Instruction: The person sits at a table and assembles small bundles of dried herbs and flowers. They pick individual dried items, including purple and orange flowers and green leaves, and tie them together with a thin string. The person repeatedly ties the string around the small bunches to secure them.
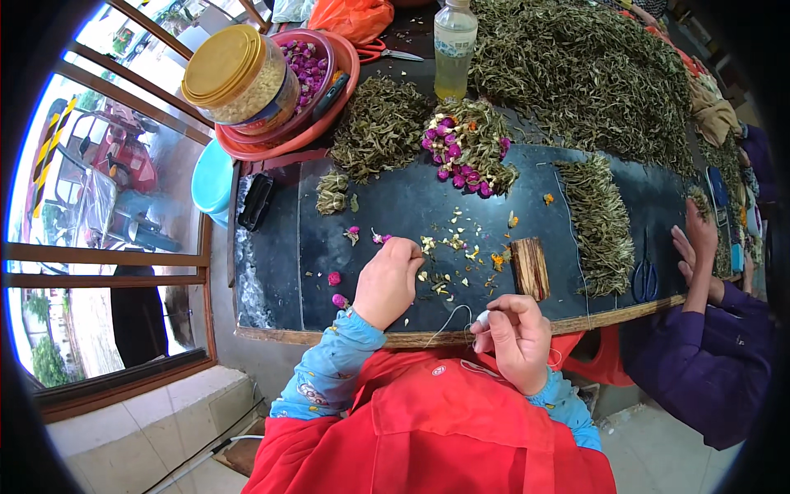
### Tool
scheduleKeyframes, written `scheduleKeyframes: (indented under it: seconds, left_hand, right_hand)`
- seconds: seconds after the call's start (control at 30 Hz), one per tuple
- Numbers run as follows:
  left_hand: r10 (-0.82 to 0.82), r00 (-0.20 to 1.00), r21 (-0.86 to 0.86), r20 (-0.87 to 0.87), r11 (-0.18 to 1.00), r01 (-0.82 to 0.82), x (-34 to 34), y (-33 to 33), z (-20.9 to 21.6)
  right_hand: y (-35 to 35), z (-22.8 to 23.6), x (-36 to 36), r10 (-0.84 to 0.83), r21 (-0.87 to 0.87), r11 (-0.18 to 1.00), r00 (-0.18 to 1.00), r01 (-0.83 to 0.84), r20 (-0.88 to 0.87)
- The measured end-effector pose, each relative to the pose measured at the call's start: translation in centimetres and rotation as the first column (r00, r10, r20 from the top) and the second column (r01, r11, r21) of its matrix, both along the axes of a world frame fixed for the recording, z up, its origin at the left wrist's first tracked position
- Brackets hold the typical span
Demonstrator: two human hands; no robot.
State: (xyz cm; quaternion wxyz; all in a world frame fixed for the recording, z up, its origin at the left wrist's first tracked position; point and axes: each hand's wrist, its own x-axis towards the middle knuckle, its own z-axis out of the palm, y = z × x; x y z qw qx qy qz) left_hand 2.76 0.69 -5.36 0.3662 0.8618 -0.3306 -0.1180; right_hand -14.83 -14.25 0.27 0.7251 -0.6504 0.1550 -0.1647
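Observation:
My left hand is bent down over the dark tabletop with its fingertips pinched together, beside scattered small pale flower buds. Whatever it pinches is hidden by the fingers. Over the table's front edge, my right hand is closed, thumb against fingers. A pale thread loops from these fingers onto the table. A small white piece shows at the fingertips; I cannot tell what it is. Purple-pink dried flower heads lie left of my left hand, and orange petals lie near a wooden block.
Beyond the hands sits a bundle of dried leaves and flowers, with a bottle behind it. Leaf heaps cover the back. Red basins and a lidded jar stand back left. Scissors lie near a co-worker's hands.

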Motion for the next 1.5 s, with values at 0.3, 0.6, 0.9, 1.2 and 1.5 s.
scheduleKeyframes:
  seconds: [0.3, 0.6, 0.9, 1.2, 1.5]
  left_hand:
    - [-0.364, 0.16, -0.396, -0.917, 0.791, -0.466, -2.4, 1.0, 4.2]
    - [-0.421, 0.169, -0.451, -0.891, 0.774, -0.444, -2.4, 1.3, 4.4]
    - [-0.44, 0.177, -0.473, -0.881, 0.793, -0.383, -2.4, 1.3, 4.5]
    - [-0.476, 0.221, -0.521, -0.851, 0.82, -0.238, -3.4, 0.6, 4.1]
    - [-0.358, 0.598, -0.258, -0.717, 0.933, 0.249, -5.1, -0.3, 3.7]
  right_hand:
    - [0.7, 0.1, 1.2, 0.028, -0.26, 0.964, 0.991, -0.061, -0.13]
    - [1.1, -0.4, 1.1, -0.007, -0.35, 0.936, 0.996, -0.025, -0.09]
    - [1.1, -0.4, 1.1, 0.014, -0.315, 0.948, 0.996, -0.042, -0.091]
    - [2.0, -1.2, 0.9, -0.086, -0.073, 0.994, 0.991, 0.078, -0.107]
    - [-0.4, -0.1, -0.4, 0.056, -0.477, 0.872, 0.949, 0.105, 0.31]
